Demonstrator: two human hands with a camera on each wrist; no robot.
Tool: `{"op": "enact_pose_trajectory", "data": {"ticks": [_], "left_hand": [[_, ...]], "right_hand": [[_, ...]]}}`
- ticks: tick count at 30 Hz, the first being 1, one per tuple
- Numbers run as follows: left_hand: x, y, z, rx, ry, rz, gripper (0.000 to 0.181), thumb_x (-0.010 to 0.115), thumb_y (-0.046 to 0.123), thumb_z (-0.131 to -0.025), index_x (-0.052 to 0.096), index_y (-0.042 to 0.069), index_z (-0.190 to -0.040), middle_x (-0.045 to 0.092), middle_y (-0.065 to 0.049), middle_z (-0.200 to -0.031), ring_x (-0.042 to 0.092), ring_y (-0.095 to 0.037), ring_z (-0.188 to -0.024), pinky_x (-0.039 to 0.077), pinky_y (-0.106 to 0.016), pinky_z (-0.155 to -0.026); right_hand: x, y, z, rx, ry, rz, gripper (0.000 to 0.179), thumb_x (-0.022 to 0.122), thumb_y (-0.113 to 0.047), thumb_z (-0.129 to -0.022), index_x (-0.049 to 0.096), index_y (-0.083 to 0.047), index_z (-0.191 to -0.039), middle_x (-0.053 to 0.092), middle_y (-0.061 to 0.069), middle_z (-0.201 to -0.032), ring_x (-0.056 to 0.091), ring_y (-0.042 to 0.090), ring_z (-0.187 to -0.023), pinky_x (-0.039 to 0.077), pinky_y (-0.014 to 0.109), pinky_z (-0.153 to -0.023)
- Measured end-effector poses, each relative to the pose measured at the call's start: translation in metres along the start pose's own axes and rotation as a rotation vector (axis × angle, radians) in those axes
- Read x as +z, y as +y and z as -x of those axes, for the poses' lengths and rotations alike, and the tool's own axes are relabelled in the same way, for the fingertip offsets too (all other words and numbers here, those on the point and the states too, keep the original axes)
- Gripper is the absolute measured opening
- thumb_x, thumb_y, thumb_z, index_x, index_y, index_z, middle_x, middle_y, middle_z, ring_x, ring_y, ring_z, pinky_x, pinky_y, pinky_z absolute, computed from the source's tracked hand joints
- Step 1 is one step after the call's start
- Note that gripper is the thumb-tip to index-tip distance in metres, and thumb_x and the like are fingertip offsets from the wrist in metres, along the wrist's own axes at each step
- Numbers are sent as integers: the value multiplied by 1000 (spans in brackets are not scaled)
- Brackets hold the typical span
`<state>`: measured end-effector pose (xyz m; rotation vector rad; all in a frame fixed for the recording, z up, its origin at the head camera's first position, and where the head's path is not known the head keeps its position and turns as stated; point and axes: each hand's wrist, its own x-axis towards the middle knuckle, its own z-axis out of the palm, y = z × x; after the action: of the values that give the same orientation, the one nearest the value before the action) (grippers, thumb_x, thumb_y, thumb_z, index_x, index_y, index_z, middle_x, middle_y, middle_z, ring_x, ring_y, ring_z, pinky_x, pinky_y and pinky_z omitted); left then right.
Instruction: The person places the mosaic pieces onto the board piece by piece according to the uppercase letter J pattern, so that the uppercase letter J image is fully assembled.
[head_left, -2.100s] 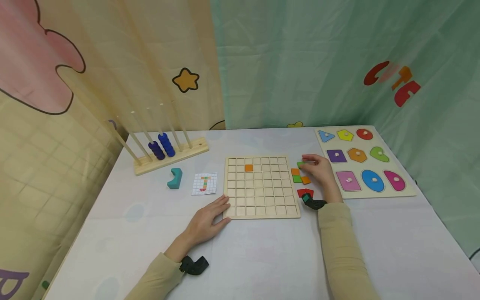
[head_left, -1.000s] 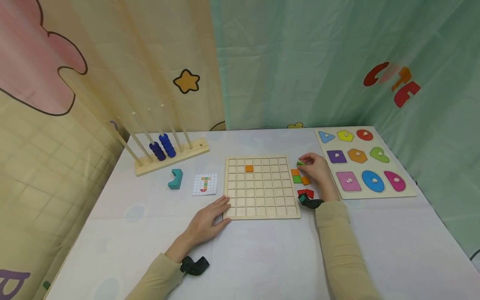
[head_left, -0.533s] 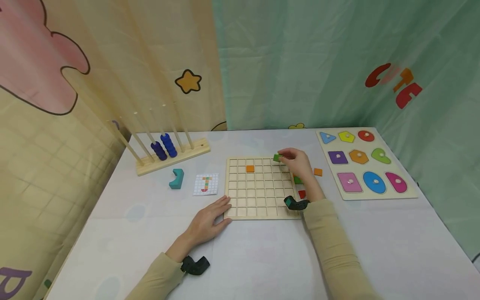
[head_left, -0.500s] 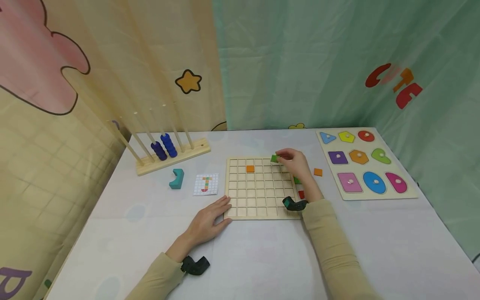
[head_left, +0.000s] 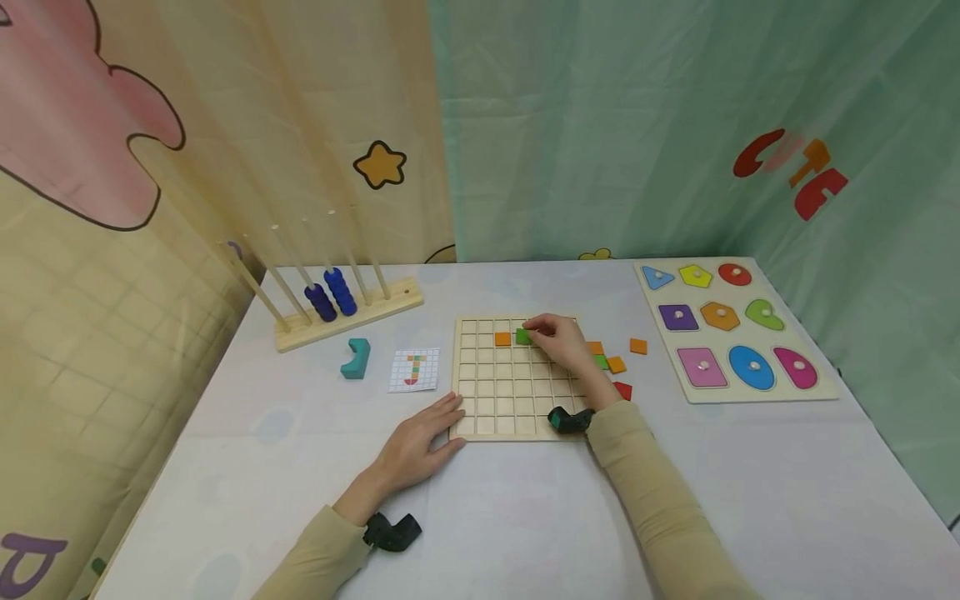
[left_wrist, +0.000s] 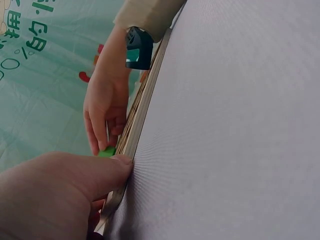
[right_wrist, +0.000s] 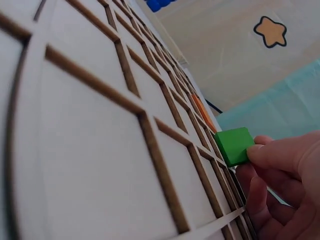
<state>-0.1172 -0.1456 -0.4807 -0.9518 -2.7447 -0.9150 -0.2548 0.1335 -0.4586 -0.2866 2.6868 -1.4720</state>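
Between thumb and fingers my right hand (head_left: pixel 561 340) pinches a green square tile (right_wrist: pixel 234 145) over the upper part of the wooden grid board (head_left: pixel 495 400). In the head view this tile is just right of an orange tile (head_left: pixel 502 339) that sits in a cell near the board's top. In the right wrist view the green tile looks tilted at the grid ridges; whether it touches the cell floor I cannot tell. My left hand (head_left: pixel 420 443) rests with extended fingers at the board's lower left edge, its thumb (left_wrist: pixel 107 172) against the side.
Right of the board lie loose orange tiles (head_left: pixel 638 346), a green tile (head_left: pixel 602 362) and red pieces (head_left: pixel 623 390). A shape puzzle board (head_left: pixel 720 329) stands beyond them. Left are a pattern card (head_left: pixel 414 370), a teal block (head_left: pixel 356 358) and a peg rack (head_left: pixel 348 315) with blue beads.
My right hand has picked the green tile up from the loose pieces and carried it left over the board, beside the orange tile. The left hand has stayed in place.
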Motion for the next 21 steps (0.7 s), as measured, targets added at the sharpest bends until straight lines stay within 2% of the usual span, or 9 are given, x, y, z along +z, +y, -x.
{"op": "enact_pose_trajectory", "data": {"ticks": [9,13,17,21], "left_hand": [[-1,0,0,-10,-6,-5,46,65,27,-89,58,0,-126,46,-9,-141,36,-17,-134,35,-37,-106],[0,-1,0,-11,-9,-3,46,65,28,-90,58,0,-126,45,-9,-141,36,-16,-134,35,-37,-106],[0,-1,0,-14,-10,2,46,65,28,-90,58,0,-126,45,-8,-142,35,-16,-134,35,-37,-106],[1,-1,-1,-15,-10,3,46,65,28,-90,58,1,-126,45,-8,-142,35,-15,-134,35,-37,-106]], "right_hand": [[10,6,-2,-52,26,90,22,60,-19,-93,69,-10,-111,65,9,-110,59,24,-94,49,38,-82],[12,6,-2,-91,19,122,25,63,-17,-92,68,-8,-114,61,11,-119,59,25,-97,50,39,-84],[10,4,0,-65,34,70,29,64,-17,-90,65,-8,-118,60,12,-114,60,26,-93,51,39,-78],[0,1,3,-14,57,-29,30,65,-18,-89,65,-9,-118,63,12,-107,59,26,-92,52,38,-74]]}}
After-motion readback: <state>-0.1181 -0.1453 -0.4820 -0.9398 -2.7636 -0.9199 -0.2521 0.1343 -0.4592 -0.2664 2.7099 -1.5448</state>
